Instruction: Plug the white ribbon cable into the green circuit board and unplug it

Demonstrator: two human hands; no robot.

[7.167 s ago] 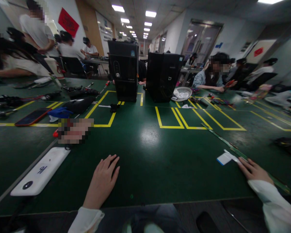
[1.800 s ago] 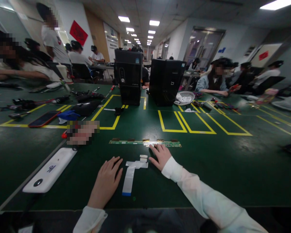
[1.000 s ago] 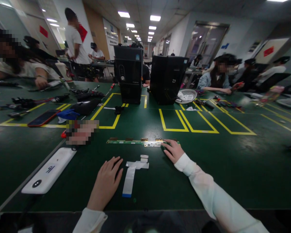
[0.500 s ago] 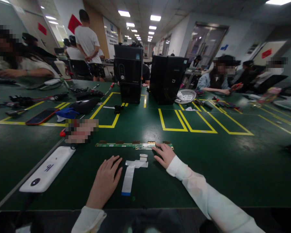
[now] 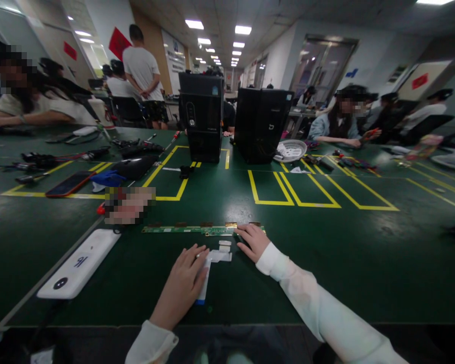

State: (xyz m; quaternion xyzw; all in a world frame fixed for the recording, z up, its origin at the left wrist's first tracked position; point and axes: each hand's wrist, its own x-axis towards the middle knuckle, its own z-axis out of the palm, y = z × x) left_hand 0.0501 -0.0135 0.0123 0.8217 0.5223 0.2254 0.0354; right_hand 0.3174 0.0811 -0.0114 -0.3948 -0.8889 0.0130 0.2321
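Observation:
A long narrow green circuit board (image 5: 185,230) lies crosswise on the green table (image 5: 326,263). My right hand (image 5: 253,241) rests on the board's right end, fingers apart and nothing in its grasp. Nearer to me, my left hand (image 5: 185,278) lies over the left part of a white flat ribbon cable (image 5: 220,256), its fingers spread and its fingertips on or just above the cable. The cable's blue end (image 5: 200,302) shows below that hand. A small white connector piece (image 5: 225,246) sits between the cable and the board.
A white device (image 5: 79,263) lies at the left, near a red-edged phone (image 5: 70,184) and a blue item (image 5: 108,178). Two black computer towers (image 5: 205,121) stand at the back, beside a white basket (image 5: 291,150). People sit around the table's far side.
My left hand has moved right, from beside the ribbon cable to over it. The green board has slid slightly left together with my right hand.

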